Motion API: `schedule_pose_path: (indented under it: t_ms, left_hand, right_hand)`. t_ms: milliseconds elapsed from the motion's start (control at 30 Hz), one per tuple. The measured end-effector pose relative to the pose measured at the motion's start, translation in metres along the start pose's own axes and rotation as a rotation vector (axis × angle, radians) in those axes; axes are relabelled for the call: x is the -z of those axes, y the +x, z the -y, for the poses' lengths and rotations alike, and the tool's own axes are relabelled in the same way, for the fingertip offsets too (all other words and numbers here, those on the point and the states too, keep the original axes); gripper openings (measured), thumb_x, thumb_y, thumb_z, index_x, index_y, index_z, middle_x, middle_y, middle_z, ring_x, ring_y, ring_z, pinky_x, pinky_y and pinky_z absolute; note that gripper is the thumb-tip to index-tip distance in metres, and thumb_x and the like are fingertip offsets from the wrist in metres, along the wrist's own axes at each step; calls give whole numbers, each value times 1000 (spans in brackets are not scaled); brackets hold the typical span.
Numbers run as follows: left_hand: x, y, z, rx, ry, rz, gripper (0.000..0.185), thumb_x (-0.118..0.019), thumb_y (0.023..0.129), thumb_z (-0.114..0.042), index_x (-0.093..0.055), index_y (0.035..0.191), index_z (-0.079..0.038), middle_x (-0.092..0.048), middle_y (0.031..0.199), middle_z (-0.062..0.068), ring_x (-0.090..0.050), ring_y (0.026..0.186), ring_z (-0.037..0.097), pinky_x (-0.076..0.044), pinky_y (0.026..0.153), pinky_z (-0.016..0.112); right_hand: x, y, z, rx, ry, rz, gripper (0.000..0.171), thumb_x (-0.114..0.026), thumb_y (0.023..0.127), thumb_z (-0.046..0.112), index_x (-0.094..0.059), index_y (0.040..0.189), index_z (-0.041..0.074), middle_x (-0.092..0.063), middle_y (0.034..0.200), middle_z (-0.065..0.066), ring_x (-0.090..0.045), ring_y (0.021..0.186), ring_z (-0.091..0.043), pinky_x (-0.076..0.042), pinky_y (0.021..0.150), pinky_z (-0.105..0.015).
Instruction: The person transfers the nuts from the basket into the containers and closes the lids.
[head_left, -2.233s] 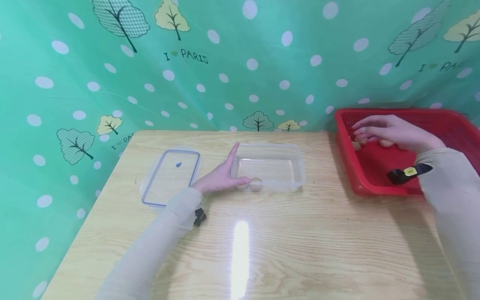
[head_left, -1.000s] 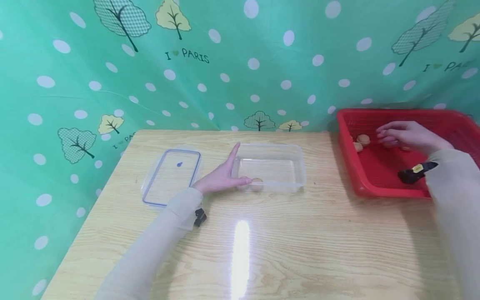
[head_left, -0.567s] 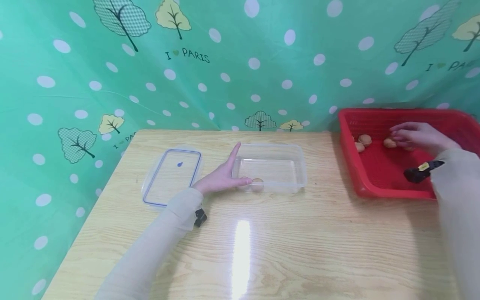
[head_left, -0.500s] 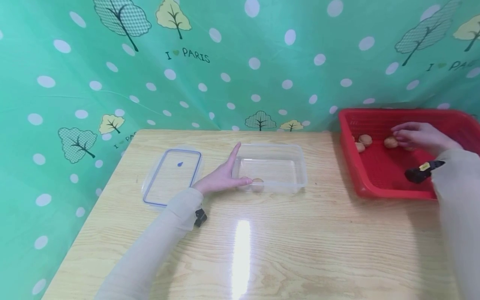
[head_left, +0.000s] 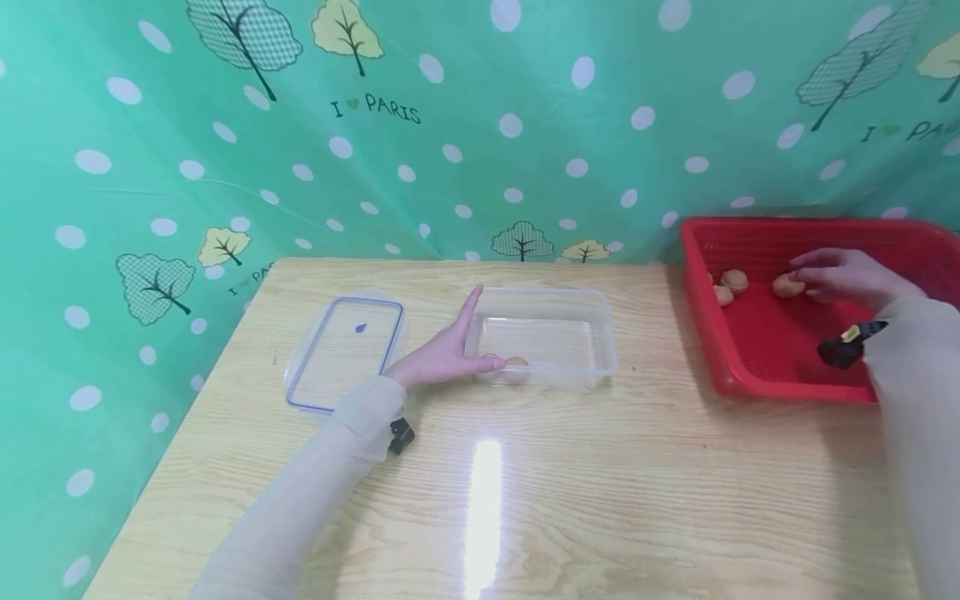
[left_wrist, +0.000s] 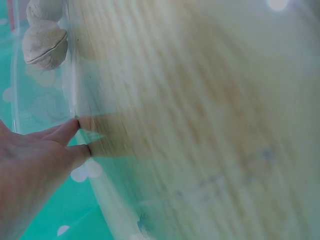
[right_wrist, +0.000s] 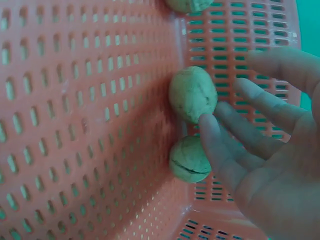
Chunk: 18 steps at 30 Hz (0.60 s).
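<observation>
My left hand (head_left: 444, 357) rests against the left end of a clear plastic container (head_left: 555, 372), thumb along the front wall and fingers straight at the side. Two walnuts lie inside by the front wall; the left wrist view shows one walnut (left_wrist: 45, 45) with its seam facing the camera. My right hand (head_left: 851, 273) is inside a red basket (head_left: 723, 367), fingers spread and slightly bent. Its thumb tip meets or nearly meets a walnut (right_wrist: 192, 95). Just beside that sits a second walnut (right_wrist: 190, 159) with a dark crack. No nut is gripped.
A clear lid (head_left: 347, 354) with a blue seal lies left of the container on the wooden table (head_left: 600, 492). More walnuts, including one walnut (head_left: 734, 281), sit in the basket's left corner. A green patterned curtain (head_left: 450, 125) hangs behind.
My right hand has moved rightward from the walnuts in the basket's left corner to another walnut farther right, uncovering the corner ones. My left hand stays at the container.
</observation>
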<state>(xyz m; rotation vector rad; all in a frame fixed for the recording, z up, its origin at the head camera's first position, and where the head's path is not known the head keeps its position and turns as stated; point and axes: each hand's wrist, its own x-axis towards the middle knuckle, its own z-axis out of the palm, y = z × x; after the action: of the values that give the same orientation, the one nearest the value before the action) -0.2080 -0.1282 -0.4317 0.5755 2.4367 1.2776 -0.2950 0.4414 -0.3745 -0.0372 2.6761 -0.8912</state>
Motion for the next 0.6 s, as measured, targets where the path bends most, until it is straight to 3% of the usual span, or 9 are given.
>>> schedule_pose_path:
  t_ms: [233, 433, 600]
  left_hand:
    - [0, 0, -1, 30, 16, -1, 117, -75, 82, -44, 21, 148, -43, -5, 159, 18, -21, 141, 36, -19, 113, 46]
    - [0, 1, 0, 32, 18, -5, 117, -75, 82, -44, 21, 148, -43, -6, 158, 18, -22, 140, 36, -20, 113, 46]
    - [-1, 2, 0, 31, 18, -6, 118, -76, 81, -45, 21, 148, -42, -5, 158, 19, -22, 140, 36, -21, 113, 47]
  right_hand:
    - [-2, 3, 0, 17, -15, 22, 62, -57, 98, 24, -32, 135, -18, -43, 123, -34, -57, 82, -5, -56, 71, -27]
    - [-8, 6, 1, 27, -52, 66, 65, -62, 95, 30, -39, 134, -16, -56, 117, -25, -59, 93, -24, -55, 73, -32]
    - [-13, 5, 0, 42, -47, 111, 65, -68, 90, 27, -41, 136, -11, -53, 122, -24, -55, 102, -32, -54, 76, -38]
